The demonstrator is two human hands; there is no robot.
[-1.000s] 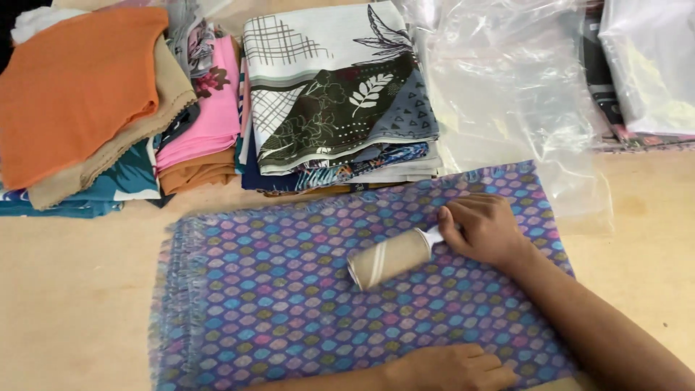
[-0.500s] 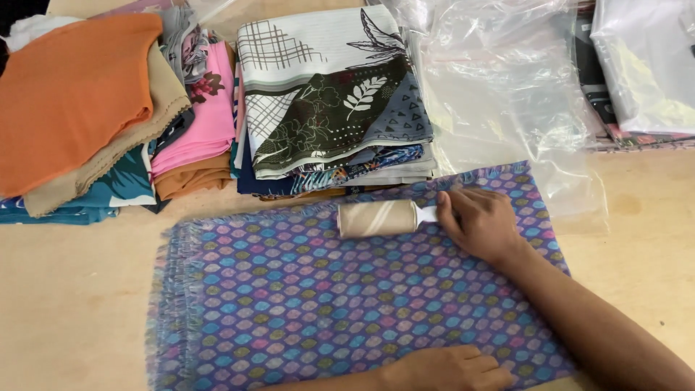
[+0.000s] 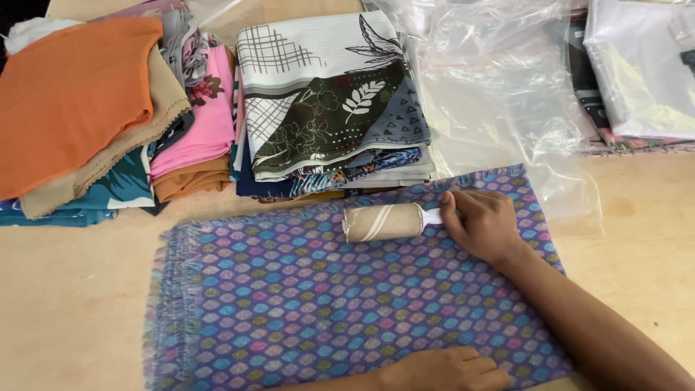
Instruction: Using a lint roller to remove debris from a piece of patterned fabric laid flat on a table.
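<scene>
Head view: I judged lint-rolling underway, my right hand [image 3: 483,224] closed on the roller [image 3: 384,221], left hand [image 3: 445,369] flat on the scarf [image 3: 326,304], next stroke needing steady pressure.

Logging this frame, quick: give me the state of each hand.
Left hand: lies flat on the purple patterned scarf, holding nothing.
Right hand: closed around the handle of the lint roller.
</scene>
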